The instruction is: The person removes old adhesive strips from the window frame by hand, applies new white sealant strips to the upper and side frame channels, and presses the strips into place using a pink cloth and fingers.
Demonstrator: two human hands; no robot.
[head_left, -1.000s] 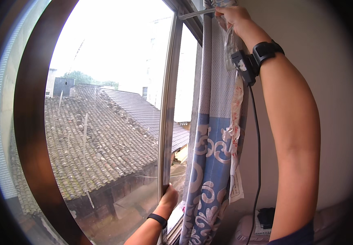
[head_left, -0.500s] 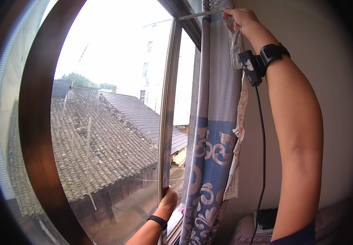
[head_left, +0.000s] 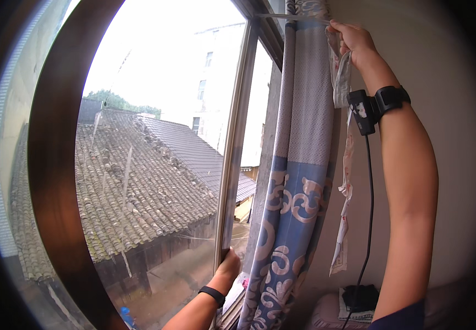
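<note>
I saw my right hand (head_left: 353, 39) raised at one o'clock, fingers pinched on the top edge of a thin cloth strip (head_left: 345, 181) that hung down beside the curtain (head_left: 298, 181). A clear rod (head_left: 293, 18) ran from that hand toward eleven o'clock across the curtain top. My left hand (head_left: 228, 268), low at six o'clock, was curled around the window frame (head_left: 232, 165). A black device (head_left: 363, 111) sat on my right wrist, its cable (head_left: 367, 220) dangling toward five o'clock.
</note>
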